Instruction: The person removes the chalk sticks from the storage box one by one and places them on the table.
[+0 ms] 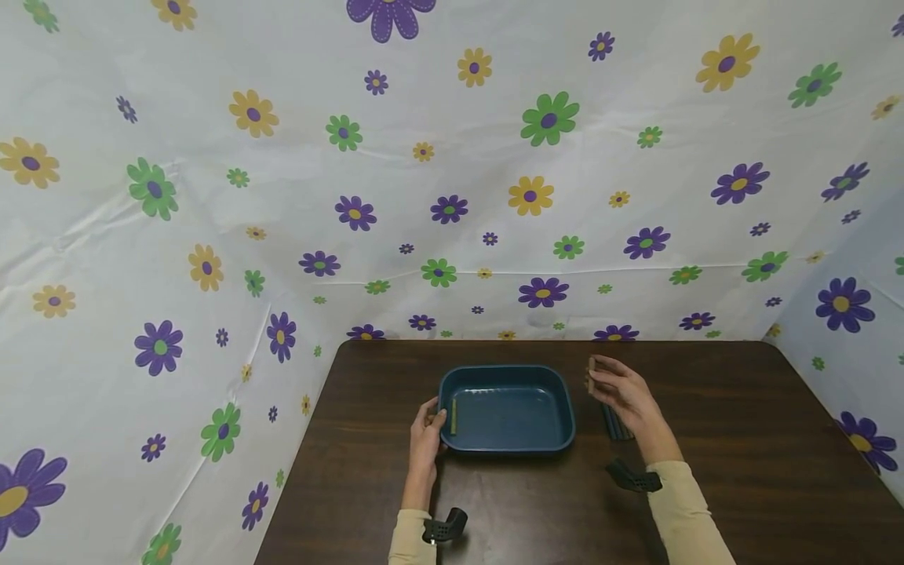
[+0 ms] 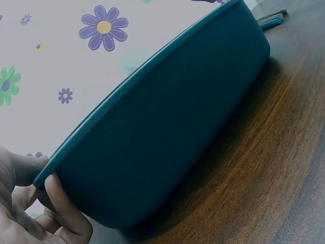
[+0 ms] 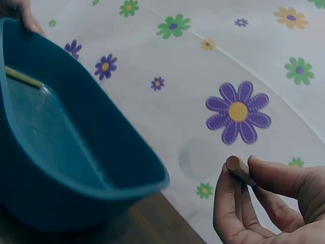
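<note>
A blue plastic tub (image 1: pixel 508 450) stands on the table, a yellow-green stick (image 1: pixel 453 417) lying inside along its left wall. My left hand (image 1: pixel 425 439) grips the tub's left rim; in the left wrist view its thumb is over the rim and its fingers curl against the outside wall (image 2: pixel 152 132). To the right of the tub, my right hand (image 1: pixel 627 396) is raised and pinches a short brown round stick (image 3: pixel 237 166) between thumb and fingertips. Under that hand, several dark bluish sticks (image 1: pixel 616 424) lie side by side on the table, partly hidden by the hand.
The dark wood-grain table (image 1: pixel 741 463) reaches back to a white flower-print sheet (image 1: pixel 452 157), which also hangs along both sides. A black camera mount is strapped to each wrist, the left one (image 1: pixel 445 527) close in front of the tub.
</note>
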A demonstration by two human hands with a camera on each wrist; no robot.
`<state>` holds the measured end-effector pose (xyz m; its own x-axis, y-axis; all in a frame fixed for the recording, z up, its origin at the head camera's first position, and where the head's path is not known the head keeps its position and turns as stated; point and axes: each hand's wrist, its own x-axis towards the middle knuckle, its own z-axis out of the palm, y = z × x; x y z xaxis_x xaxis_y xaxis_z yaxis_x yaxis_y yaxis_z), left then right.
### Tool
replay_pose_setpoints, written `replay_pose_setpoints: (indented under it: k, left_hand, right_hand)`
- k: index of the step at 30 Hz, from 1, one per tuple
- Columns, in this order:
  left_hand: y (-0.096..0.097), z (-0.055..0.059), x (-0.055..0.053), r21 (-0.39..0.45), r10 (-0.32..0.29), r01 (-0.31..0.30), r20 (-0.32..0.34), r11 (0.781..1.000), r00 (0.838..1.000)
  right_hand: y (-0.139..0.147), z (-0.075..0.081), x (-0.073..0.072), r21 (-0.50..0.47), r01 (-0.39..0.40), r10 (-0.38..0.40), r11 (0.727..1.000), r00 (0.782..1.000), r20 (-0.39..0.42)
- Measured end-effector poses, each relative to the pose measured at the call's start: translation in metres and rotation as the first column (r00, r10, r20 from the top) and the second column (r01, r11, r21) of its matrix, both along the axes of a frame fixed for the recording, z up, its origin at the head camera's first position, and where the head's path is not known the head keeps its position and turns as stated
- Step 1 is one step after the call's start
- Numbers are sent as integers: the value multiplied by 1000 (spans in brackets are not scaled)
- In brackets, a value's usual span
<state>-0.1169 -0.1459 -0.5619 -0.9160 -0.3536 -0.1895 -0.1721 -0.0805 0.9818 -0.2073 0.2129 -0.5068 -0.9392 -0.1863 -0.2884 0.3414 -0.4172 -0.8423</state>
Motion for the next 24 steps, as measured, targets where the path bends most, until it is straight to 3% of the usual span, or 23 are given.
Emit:
replay_pose_setpoints:
  k: [16, 20, 24]
  left_hand:
    - [1, -2, -2, 10, 4, -4, -1, 1000, 1000]
    - [1, -2, -1, 9, 2, -2, -8, 1000, 1000]
    - [1, -2, -2, 6, -2, 2, -11, 1000, 1000]
  right_hand:
    - [45, -14, 9, 118, 65, -70, 991, 997, 35]
    - [53, -21, 12, 199, 84, -93, 976, 995, 34]
    - [60, -29, 15, 313, 98, -116, 945, 992, 41]
